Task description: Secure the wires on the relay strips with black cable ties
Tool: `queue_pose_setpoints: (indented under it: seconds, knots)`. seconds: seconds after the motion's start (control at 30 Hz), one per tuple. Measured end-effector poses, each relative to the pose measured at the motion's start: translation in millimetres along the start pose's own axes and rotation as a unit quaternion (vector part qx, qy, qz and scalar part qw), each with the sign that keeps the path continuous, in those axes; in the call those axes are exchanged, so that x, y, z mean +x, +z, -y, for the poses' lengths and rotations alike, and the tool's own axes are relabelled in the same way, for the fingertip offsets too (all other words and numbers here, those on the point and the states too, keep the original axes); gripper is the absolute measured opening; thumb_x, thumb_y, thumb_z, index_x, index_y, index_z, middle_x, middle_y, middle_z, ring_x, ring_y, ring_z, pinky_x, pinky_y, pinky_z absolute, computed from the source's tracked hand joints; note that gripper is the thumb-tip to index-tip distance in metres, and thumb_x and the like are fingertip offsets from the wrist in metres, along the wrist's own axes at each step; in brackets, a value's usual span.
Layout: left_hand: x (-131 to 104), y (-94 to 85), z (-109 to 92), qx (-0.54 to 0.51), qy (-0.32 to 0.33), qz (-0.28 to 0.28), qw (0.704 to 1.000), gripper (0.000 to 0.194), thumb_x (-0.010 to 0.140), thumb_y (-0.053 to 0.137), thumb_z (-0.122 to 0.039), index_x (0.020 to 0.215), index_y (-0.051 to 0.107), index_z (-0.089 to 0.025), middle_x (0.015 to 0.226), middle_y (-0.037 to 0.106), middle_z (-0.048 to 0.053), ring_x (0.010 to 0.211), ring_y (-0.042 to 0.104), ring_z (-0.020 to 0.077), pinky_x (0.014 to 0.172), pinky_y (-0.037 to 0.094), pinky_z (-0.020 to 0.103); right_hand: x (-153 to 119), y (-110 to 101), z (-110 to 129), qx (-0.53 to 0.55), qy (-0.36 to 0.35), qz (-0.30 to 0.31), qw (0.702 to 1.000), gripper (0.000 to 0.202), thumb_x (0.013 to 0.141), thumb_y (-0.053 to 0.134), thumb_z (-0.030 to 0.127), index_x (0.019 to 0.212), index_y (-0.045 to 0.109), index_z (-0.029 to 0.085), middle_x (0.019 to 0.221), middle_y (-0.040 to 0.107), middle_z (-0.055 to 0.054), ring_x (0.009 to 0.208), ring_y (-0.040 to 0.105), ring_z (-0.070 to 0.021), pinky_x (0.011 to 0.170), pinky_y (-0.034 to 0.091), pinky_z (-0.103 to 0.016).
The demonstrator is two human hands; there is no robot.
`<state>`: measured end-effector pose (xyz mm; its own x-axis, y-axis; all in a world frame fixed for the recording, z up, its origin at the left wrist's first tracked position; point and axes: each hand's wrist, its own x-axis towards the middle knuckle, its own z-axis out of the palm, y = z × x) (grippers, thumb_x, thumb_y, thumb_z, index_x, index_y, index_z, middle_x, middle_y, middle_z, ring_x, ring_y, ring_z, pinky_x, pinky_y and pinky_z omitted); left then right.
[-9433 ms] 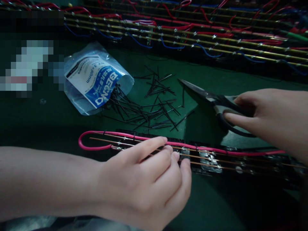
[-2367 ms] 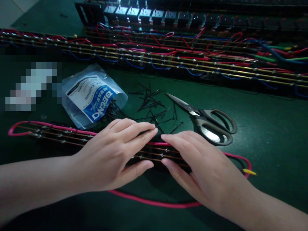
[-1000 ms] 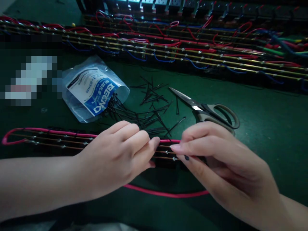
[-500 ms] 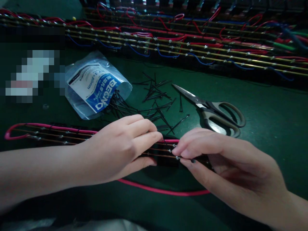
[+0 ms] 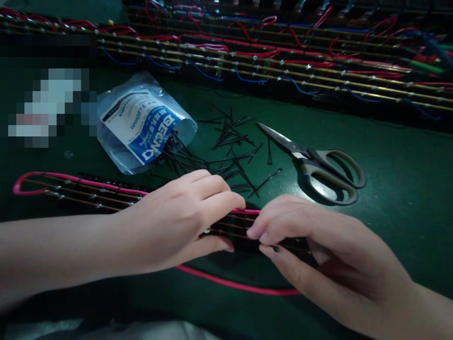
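Clock centred on the gap between the hands. Pink wire [image 5: 240, 284] bows along 6 o'clock on the green bench [image 5: 399, 193], another run following the far edge of the wired strip [image 5: 238, 226], looping at its 10 o'clock end. Strip sits at centre, running roughly 10 to 3. Left hand [image 5: 189, 218], 9 o'clock, grasps it, fingers far side, thumb near. Right hand [image 5: 338, 248], 3 o'clock, curls at it, dark bit by the thumb; can't tell if that grip is clenched. Scissors [image 5: 305, 157] lie at 2, loose black cable ties [image 5: 233, 138] at 12, opened plastic bag [image 5: 141, 127] at 10. Long wired rack [image 5: 283, 66] spans 12.
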<state>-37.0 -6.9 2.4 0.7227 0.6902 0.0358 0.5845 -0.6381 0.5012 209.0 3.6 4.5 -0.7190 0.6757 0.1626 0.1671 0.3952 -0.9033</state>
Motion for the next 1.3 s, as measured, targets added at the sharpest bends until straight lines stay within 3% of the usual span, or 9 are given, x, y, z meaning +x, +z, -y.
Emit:
queue_pose_setpoints:
  seconds: [0.2, 0.43, 0.83, 1.17, 1.3]
  knots:
    - [0, -0.3, -1, 0.008, -0.026, -0.034, 0.999, 0.043, 0.084, 0.081, -0.033, 0.114, 0.054, -0.018, 0.104, 0.062, 0.002, 0.094, 0.059, 0.0192, 0.081, 0.048, 0.031, -1, -1, 0, -0.059, 0.004, 0.006, 0.998, 0.021, 0.088, 0.059, 0.005, 0.100, 0.065, 0.021, 0.093, 0.073, -0.001, 0.085, 0.068, -0.0128, 0.074, 0.057, -0.024]
    - [1, -2.0, 2, -0.049, -0.061, -0.020, 0.997, 0.037, 0.089, 0.076, -0.038, 0.110, 0.052, -0.020, 0.097, 0.058, -0.001, 0.089, 0.057, 0.0165, 0.072, 0.044, 0.027, -1, 1, -1, -0.081, -0.003, 0.006, 0.997, 0.025, 0.085, 0.059, 0.002, 0.099, 0.064, 0.022, 0.090, 0.073, -0.002, 0.084, 0.068, -0.0153, 0.071, 0.057, -0.027]
    - [0, 0.9, -1, 0.007, -0.026, 0.022, 0.999, 0.016, 0.100, 0.057, -0.031, 0.108, 0.057, -0.018, 0.095, 0.065, 0.002, 0.088, 0.057, 0.0210, 0.078, 0.043, 0.036, 4, 3, 0, -0.094, -0.043, 0.011, 0.995, 0.022, 0.084, 0.061, 0.000, 0.088, 0.063, 0.022, 0.094, 0.075, -0.002, 0.087, 0.068, -0.0142, 0.076, 0.058, -0.028]
    - [0, -0.1, -3, -0.014, -0.010, 0.022, 1.000, 0.021, 0.102, 0.053, -0.028, 0.120, 0.058, -0.020, 0.108, 0.073, 0.003, 0.098, 0.067, 0.0202, 0.080, 0.050, 0.033, 6, 4, -1, -0.109, -0.062, 0.014, 0.992, 0.021, 0.087, 0.061, 0.000, 0.087, 0.064, 0.021, 0.090, 0.075, -0.002, 0.086, 0.065, -0.0149, 0.075, 0.057, -0.029]
    - [-3, -0.7, -9, -0.009, -0.014, 0.002, 1.000, 0.024, 0.102, 0.054, -0.024, 0.125, 0.055, -0.021, 0.115, 0.073, 0.003, 0.106, 0.067, 0.0191, 0.089, 0.052, 0.033, 6, 3, -2, -0.104, -0.055, 0.014, 0.993, 0.021, 0.088, 0.060, 0.002, 0.089, 0.064, 0.022, 0.088, 0.075, -0.002, 0.086, 0.066, -0.0164, 0.074, 0.057, -0.030]
